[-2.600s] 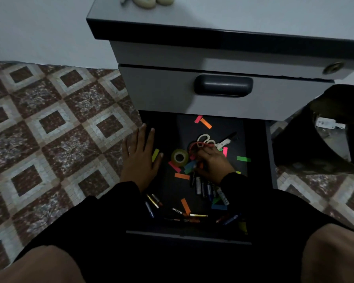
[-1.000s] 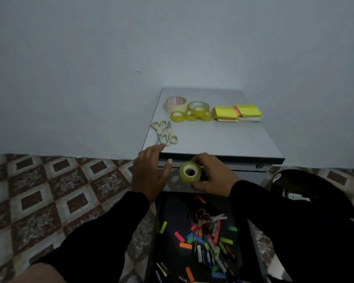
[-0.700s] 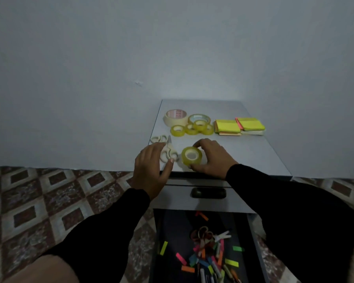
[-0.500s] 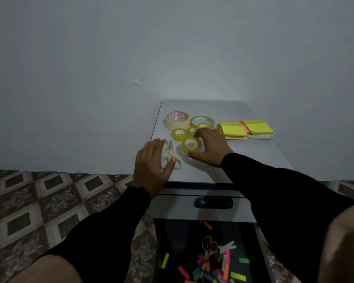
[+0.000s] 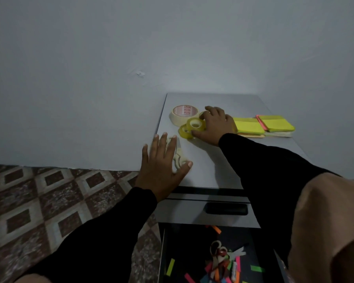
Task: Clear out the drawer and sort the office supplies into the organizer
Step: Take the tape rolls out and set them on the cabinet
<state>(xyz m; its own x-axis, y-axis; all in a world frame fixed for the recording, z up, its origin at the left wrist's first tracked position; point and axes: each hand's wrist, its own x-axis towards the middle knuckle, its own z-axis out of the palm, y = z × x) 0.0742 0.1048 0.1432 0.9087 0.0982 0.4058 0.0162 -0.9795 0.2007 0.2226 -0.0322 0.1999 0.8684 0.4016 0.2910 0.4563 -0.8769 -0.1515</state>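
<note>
**Tape rolls grouped on the cabinet top; drawer still holds a clutter of small items**

On the left, the left hand (image 5: 164,166) lies flat on the cabinet top (image 5: 217,162), fingers straight and slightly spread, resting over a pair of cream-handled scissors (image 5: 179,159) near the front left corner. It presses or steadies them and does not curl round them.

Further in, the tape pile sits near the back left: a wide beige tape roll (image 5: 184,115), with a small yellow tape roll (image 5: 184,131) just beside it. The right hand (image 5: 214,124) pinches another small yellow roll, the held tape roll (image 5: 196,124), fingers curved round its far side and thumb at its near edge. It appears to sit on top of the lower yellow roll, so I judge it is being set among its kind and not yet let go.

To the right, two stacks of yellow sticky notes (image 5: 263,125) lie side by side, well sorted.

Below, the open drawer (image 5: 164,252) still holds another pair of scissors (image 5: 221,253) amid scattered coloured paper strips (image 5: 217,270); what else lies there is too dim to name. No organizer is in view. By my reckoning, tapes, notes and one pair of scissors are out; much of the drawer remains.
</note>
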